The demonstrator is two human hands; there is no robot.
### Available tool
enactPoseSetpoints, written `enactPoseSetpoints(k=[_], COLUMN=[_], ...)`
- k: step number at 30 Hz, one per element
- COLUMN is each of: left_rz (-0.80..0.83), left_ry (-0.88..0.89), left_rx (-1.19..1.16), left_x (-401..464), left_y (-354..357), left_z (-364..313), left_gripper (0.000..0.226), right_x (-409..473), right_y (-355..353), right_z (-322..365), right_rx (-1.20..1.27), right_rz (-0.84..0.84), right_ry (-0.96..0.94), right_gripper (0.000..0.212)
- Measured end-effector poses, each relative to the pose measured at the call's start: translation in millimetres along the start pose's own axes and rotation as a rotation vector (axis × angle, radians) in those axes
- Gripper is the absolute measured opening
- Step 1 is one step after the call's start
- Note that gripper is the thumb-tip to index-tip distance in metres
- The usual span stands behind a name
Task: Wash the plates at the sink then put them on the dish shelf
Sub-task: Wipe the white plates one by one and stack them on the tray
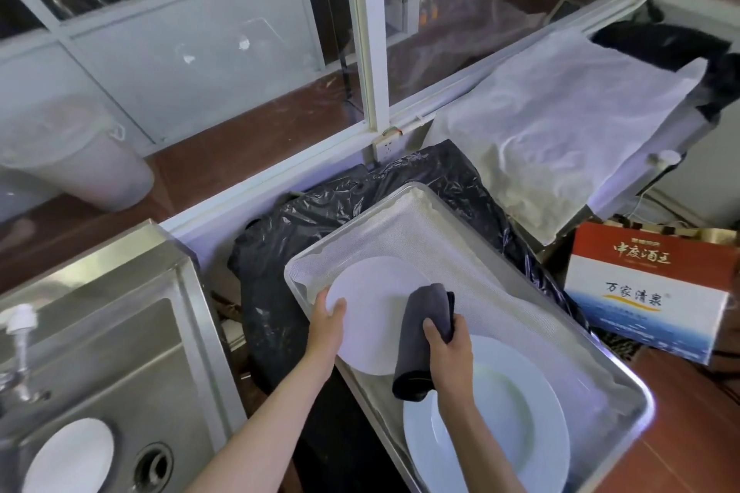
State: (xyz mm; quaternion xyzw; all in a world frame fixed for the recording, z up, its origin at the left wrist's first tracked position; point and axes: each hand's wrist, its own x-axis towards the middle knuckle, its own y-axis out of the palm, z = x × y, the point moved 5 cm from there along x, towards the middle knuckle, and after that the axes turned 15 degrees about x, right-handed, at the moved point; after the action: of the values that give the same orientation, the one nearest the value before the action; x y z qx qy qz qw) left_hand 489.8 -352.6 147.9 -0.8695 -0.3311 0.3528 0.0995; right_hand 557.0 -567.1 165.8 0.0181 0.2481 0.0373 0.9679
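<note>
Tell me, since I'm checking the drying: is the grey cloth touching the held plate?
Touching. The head view shows the grey cloth, gripped by the right hand, pressed against the plate the left hand holds.

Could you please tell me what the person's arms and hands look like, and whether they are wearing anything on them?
Both forearms are bare as far as the picture shows: no sleeves or cuffs in view. The left hand and right hand wear no gloves, and no watch, bracelet or ring is visible. The upper arms lie outside the frame.
</note>
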Motion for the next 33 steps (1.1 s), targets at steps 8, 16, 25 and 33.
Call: enactPoseSetpoints(k=[8, 16, 25, 33], left_rz=[0.139, 0.12, 0.012, -0.093], left_ry=[0.144, 0.09, -0.099, -0.273], left_rx=[0.084, 0.027, -0.131, -0.259], left_x=[-16.9, -36.6, -52.7, -54.1], left_y=[-47.2, -176.0, -322.2, -417.7], left_z=[2.5, 85.9, 248.2, 412.2], left_gripper=[0.042, 0.021, 0.023, 0.022], right_x=[-40.7, -123.8, -223.4, -280.9], right_y=[12.6, 100.6, 226.1, 331.8], right_z=[12.4, -16.3, -106.2, -211.1], right_rx=[-0.038, -0.16, -0.284, -0.422], right_rz=[-0.043, 0.09, 0.368, 0.53], right_ry=[-0.225, -0.275, -0.144, 0.005], right_gripper=[0.009, 0.021, 0.01, 0.01])
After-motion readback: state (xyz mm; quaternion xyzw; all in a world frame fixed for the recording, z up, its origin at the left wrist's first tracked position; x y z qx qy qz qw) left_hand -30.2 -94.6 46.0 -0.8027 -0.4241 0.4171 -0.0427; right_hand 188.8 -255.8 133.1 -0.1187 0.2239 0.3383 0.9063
